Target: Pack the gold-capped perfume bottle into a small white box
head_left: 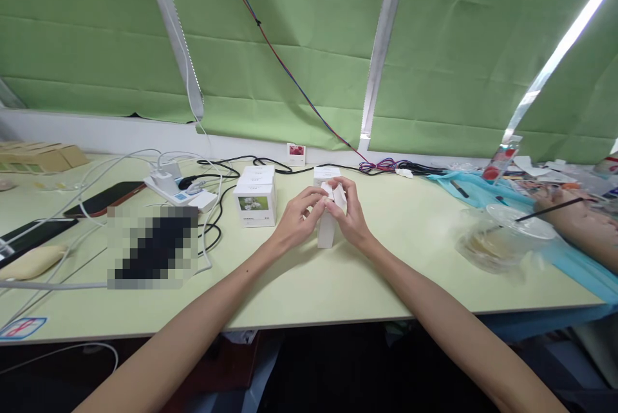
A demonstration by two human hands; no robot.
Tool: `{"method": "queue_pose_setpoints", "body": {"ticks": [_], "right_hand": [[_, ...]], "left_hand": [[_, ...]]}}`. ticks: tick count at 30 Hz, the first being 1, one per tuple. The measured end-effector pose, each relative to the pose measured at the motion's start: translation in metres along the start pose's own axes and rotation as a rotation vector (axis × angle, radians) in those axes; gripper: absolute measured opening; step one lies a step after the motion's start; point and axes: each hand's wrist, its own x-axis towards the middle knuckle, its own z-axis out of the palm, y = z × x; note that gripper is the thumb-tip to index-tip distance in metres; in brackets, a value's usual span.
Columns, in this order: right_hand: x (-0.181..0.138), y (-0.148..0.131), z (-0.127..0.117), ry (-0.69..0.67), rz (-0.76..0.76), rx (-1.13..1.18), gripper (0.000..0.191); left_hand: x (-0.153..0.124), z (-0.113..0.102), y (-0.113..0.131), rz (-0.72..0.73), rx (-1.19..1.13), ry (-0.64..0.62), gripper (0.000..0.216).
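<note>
A small white box (327, 228) stands upright on the pale green table (309, 291), its top flap lifted. My left hand (298, 215) pinches the flap from the left side. My right hand (352, 212) curls around the box's top from the right, fingers closed on it. Just left of my hands sits a stack of white boxes with a flower picture (255, 197). Another white box (326, 175) lies behind my hands.
A white power strip (179, 193) with cables and phones (103, 198) fill the left side. A clear plastic bowl with a lid (502, 236) sits to the right, beside another person's arm (584, 226) on blue cloth. Green blinds hang behind.
</note>
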Motion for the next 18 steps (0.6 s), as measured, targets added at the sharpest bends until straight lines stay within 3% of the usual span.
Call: {"method": "queue_pose_setpoints", "body": {"ticks": [5,12,18], "right_hand": [[0.0004,-0.0005,-0.0005,-0.003,0.002,0.001,0.055],[0.0005,-0.0004,-0.0006,0.002,-0.011,0.001,0.051],[-0.0001,-0.0010,-0.0005,0.025,-0.004,0.000,0.050]], "left_hand": [[-0.0006,-0.0011,-0.0026,0.024,-0.005,-0.012,0.042],[-0.0008,0.0024,0.0000,0.023,0.043,0.023,0.021],[-0.0014,0.0047,0.0026,0.009,0.038,0.036,0.015]]}}
